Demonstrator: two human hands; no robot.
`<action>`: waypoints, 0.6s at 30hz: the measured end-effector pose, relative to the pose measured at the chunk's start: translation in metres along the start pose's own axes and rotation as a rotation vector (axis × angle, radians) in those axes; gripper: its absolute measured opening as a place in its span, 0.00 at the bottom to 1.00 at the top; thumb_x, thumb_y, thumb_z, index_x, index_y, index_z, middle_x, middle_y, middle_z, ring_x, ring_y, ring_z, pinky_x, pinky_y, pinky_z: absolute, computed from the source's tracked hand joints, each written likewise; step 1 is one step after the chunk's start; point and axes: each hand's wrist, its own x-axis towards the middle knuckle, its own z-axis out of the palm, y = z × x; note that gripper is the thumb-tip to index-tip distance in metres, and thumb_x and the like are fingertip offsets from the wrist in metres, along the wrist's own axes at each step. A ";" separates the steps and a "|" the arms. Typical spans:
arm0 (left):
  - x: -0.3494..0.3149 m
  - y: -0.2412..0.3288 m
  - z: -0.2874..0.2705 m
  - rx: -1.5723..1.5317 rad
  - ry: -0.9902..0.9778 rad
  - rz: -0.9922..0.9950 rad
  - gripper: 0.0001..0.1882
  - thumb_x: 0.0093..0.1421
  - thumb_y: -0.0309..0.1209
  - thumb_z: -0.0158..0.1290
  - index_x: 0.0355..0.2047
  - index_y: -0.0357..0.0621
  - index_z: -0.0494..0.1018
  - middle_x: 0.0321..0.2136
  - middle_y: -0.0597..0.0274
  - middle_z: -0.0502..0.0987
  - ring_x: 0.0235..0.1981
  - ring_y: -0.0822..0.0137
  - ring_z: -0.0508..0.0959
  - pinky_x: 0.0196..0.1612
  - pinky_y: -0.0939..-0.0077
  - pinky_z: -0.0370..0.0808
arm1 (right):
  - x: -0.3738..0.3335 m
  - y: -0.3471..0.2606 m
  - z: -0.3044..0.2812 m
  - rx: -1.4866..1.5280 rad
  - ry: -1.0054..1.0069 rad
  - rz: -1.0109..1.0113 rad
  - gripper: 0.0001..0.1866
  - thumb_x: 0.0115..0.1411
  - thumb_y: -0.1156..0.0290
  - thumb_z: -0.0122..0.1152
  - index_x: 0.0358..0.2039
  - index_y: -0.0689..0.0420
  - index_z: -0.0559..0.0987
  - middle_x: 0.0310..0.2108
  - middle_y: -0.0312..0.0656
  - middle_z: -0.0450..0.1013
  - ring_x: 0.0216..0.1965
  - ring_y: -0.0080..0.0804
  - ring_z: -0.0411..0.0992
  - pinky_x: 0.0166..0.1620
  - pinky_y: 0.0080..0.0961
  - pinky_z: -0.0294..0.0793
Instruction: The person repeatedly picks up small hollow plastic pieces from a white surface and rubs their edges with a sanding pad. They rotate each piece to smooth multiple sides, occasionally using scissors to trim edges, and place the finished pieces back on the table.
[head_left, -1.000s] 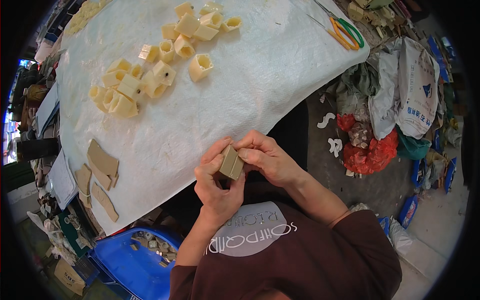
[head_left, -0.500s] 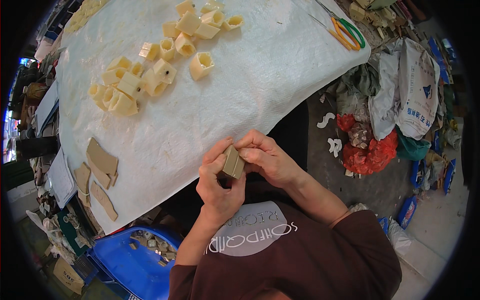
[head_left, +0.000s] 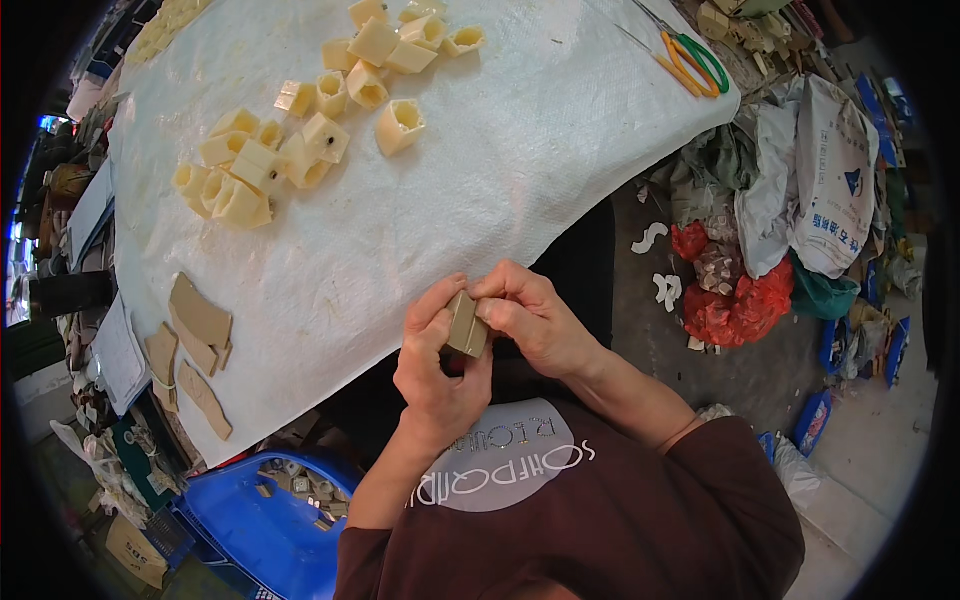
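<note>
At the near edge of the white-covered table, my left hand [head_left: 430, 368] grips a small olive-brown block [head_left: 464, 328] with a line along its face. The fingers wrap its left side and underside. From the right, my right hand [head_left: 540, 318] is closed in a pinch at the block's upper right edge, thumb against it. Whether a thin piece sits between those fingertips is hidden. Thin flat brown pieces [head_left: 200, 315] lie on the table to the left of my hands. Farther off stand several hollow cream-coloured blocks [head_left: 322, 140] in loose clusters.
Two pairs of scissors, with orange [head_left: 680, 65] and green [head_left: 708, 62] handles, lie at the table's far right. A blue basin [head_left: 245, 530] holding small brown pieces stands below at the left. Red plastic bags [head_left: 745, 310] and a white sack [head_left: 835, 190] rest on the floor at right.
Hands and block keep almost the same place and grip. The view has shifted very slightly, moving the table and its pieces a little up and left in the picture.
</note>
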 end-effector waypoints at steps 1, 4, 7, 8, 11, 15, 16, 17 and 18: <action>0.000 0.000 0.000 0.012 -0.001 0.011 0.24 0.46 0.12 0.55 0.37 0.40 0.55 0.48 0.37 0.64 0.49 0.54 0.70 0.49 0.67 0.70 | 0.000 0.000 0.000 0.035 0.002 0.009 0.07 0.61 0.72 0.46 0.37 0.60 0.68 0.32 0.38 0.69 0.32 0.19 0.69 0.35 0.21 0.73; -0.001 0.001 0.000 -0.096 0.024 -0.150 0.24 0.46 0.12 0.55 0.38 0.40 0.54 0.48 0.38 0.63 0.50 0.55 0.70 0.49 0.67 0.69 | 0.002 -0.007 0.006 0.186 0.031 0.128 0.07 0.61 0.72 0.47 0.39 0.61 0.67 0.34 0.37 0.68 0.34 0.17 0.66 0.36 0.17 0.69; 0.002 0.003 -0.002 -0.133 0.043 -0.142 0.24 0.47 0.12 0.55 0.38 0.40 0.54 0.49 0.38 0.63 0.50 0.56 0.69 0.51 0.67 0.68 | 0.002 -0.015 0.011 0.247 0.047 0.142 0.10 0.59 0.70 0.49 0.40 0.60 0.67 0.36 0.40 0.69 0.36 0.23 0.70 0.38 0.25 0.74; 0.003 0.002 -0.001 -0.125 0.072 -0.107 0.24 0.46 0.12 0.56 0.38 0.38 0.55 0.48 0.38 0.64 0.48 0.55 0.70 0.48 0.68 0.70 | 0.002 -0.015 0.010 0.245 0.046 0.149 0.11 0.59 0.70 0.49 0.40 0.60 0.67 0.37 0.41 0.69 0.36 0.23 0.70 0.38 0.25 0.74; 0.003 -0.001 0.001 -0.107 0.123 -0.045 0.23 0.45 0.13 0.58 0.38 0.35 0.58 0.46 0.37 0.67 0.45 0.53 0.74 0.42 0.70 0.74 | 0.001 -0.012 0.008 0.236 0.038 0.154 0.11 0.59 0.69 0.50 0.40 0.60 0.67 0.37 0.41 0.69 0.37 0.24 0.70 0.39 0.25 0.74; 0.005 0.002 0.002 -0.096 0.104 -0.059 0.24 0.45 0.13 0.58 0.38 0.35 0.57 0.45 0.38 0.67 0.45 0.53 0.74 0.43 0.69 0.74 | 0.001 -0.011 0.007 0.210 0.009 0.112 0.10 0.59 0.71 0.49 0.41 0.60 0.67 0.36 0.39 0.69 0.36 0.21 0.68 0.38 0.21 0.71; 0.005 0.003 0.003 -0.093 0.103 -0.057 0.24 0.45 0.13 0.58 0.38 0.36 0.57 0.45 0.38 0.67 0.44 0.53 0.74 0.43 0.69 0.74 | 0.001 -0.011 0.007 0.201 -0.005 0.100 0.10 0.60 0.72 0.49 0.41 0.60 0.67 0.35 0.38 0.69 0.36 0.19 0.68 0.38 0.19 0.70; 0.004 0.003 0.002 -0.109 0.081 -0.086 0.25 0.44 0.13 0.58 0.38 0.37 0.56 0.46 0.38 0.66 0.47 0.54 0.72 0.46 0.67 0.72 | 0.001 -0.010 0.007 0.175 -0.007 0.082 0.09 0.60 0.72 0.50 0.41 0.60 0.67 0.35 0.38 0.69 0.35 0.18 0.67 0.37 0.18 0.70; 0.002 0.005 0.002 -0.125 0.060 -0.114 0.26 0.44 0.12 0.57 0.39 0.39 0.55 0.47 0.39 0.65 0.49 0.54 0.70 0.49 0.66 0.69 | 0.001 -0.007 0.006 0.147 -0.009 0.063 0.09 0.60 0.72 0.50 0.40 0.60 0.67 0.34 0.37 0.69 0.34 0.17 0.67 0.36 0.17 0.69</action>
